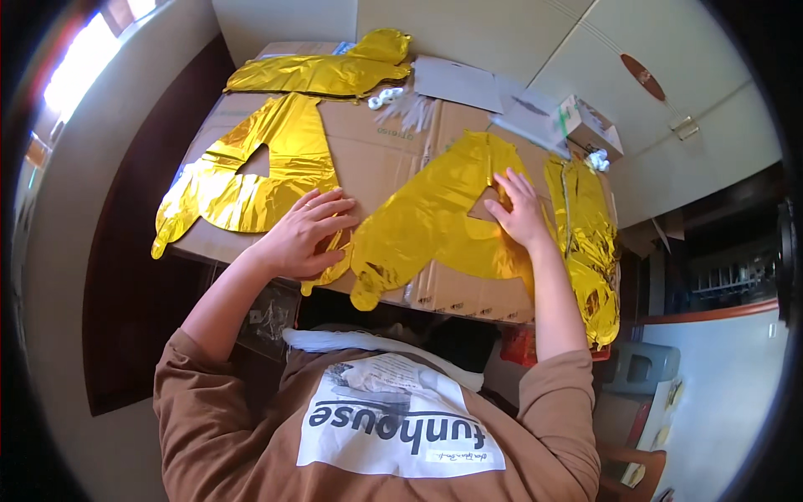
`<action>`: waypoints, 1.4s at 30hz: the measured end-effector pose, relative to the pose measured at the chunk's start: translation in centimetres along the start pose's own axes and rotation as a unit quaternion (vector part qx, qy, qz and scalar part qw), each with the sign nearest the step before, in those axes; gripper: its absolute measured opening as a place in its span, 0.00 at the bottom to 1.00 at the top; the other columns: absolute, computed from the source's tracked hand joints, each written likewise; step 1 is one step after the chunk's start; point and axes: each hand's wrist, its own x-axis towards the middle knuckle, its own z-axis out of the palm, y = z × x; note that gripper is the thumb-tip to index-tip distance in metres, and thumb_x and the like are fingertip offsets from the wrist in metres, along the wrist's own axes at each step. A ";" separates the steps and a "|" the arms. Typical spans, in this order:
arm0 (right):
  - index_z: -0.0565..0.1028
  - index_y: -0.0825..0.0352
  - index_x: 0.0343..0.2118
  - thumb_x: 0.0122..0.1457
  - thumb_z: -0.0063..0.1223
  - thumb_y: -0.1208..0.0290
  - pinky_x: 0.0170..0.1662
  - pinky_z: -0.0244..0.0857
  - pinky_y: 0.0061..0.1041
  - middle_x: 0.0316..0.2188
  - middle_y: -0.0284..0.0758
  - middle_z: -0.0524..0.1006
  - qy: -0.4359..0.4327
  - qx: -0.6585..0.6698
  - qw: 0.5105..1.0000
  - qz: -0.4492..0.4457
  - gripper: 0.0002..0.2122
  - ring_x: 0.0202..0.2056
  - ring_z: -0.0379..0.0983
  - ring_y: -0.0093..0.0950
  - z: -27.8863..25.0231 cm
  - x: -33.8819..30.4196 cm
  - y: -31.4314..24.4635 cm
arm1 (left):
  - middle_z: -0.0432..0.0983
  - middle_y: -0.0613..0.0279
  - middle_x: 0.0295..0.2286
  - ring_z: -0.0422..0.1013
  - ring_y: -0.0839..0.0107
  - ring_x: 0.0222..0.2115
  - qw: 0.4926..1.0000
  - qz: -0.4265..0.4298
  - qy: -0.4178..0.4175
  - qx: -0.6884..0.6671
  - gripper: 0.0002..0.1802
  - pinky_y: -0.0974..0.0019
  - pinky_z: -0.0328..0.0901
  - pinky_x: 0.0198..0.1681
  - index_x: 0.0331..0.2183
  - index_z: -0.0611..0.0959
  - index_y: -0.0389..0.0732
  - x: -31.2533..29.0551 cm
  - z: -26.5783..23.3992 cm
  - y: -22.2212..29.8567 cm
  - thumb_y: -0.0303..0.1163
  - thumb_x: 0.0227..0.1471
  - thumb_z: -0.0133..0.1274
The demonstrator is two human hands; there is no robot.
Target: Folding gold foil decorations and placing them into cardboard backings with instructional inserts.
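Two flat, uninflated gold foil balloons lie side by side on a cardboard surface (pixel 376 155). Each is A-shaped with a small hole in the middle. My left hand (pixel 308 233) rests over the lower right leg of the left balloon (pixel 284 188), fingers stretched out. That leg's end shows past my thumb, close to the right balloon (pixel 427 222). On the right balloon, beside its hole, my right hand (pixel 523 213) lies with fingers extended. Neither hand visibly grips anything.
More folded gold foil (pixel 318 74) lies along the far left edge, and a crumpled gold stack (pixel 585 243) covers the right edge. At the back are a white sheet (pixel 456 82), small white rolls (pixel 385 98) and an open box (pixel 592 127). A grey stool (pixel 644 366) stands lower right.
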 end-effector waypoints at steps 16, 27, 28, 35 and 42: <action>0.70 0.59 0.60 0.60 0.56 0.49 0.68 0.47 0.43 0.65 0.43 0.62 0.001 0.007 0.999 0.049 0.29 0.67 0.52 0.45 -1.0 -1.8 -0.1 | 0.79 0.64 0.39 0.77 0.63 0.39 0.986 0.165 0.021 -0.008 0.14 0.60 0.71 0.42 0.37 0.85 0.43 0.5 2.1 7.3 0.29 0.43 0.59; 0.72 0.61 0.58 0.63 0.51 0.54 0.68 0.48 0.42 0.63 0.46 0.65 0.054 0.027 0.997 0.044 0.24 0.66 0.56 0.48 2.1 0.0 -2.2 | 0.79 0.62 0.33 0.77 0.64 0.36 0.968 0.190 0.102 0.131 0.15 0.60 0.70 0.43 0.33 0.84 0.39 1.6 -6.2 5.7 0.28 0.37 0.59; 0.72 0.62 0.59 0.64 0.50 0.55 0.68 0.48 0.41 0.64 0.47 0.65 0.049 0.027 0.997 0.044 0.24 0.66 0.56 0.48 2.3 0.4 -2.4 | 0.79 0.62 0.33 0.77 0.63 0.36 0.973 0.174 0.092 0.117 0.15 0.60 0.70 0.43 0.34 0.84 0.39 0.7 -5.5 5.0 0.28 0.37 0.60; 0.72 0.66 0.57 0.63 0.52 0.61 0.68 0.49 0.40 0.63 0.47 0.65 0.065 0.021 0.998 0.002 0.22 0.65 0.57 0.46 2.7 0.9 -1.5 | 0.79 0.61 0.37 0.78 0.63 0.37 0.983 0.140 0.104 0.064 0.17 0.63 0.72 0.38 0.36 0.84 0.39 -2.4 -0.5 3.2 0.24 0.37 0.61; 0.77 0.65 0.50 0.57 0.58 0.67 0.64 0.55 0.44 0.54 0.43 0.74 0.173 -0.029 0.981 -0.086 0.17 0.58 0.67 0.43 1.0 0.9 -3.8 | 0.78 0.62 0.29 0.76 0.63 0.30 0.979 0.076 0.187 0.012 0.11 0.62 0.70 0.34 0.30 0.84 0.40 -1.5 -0.6 3.0 0.26 0.38 0.64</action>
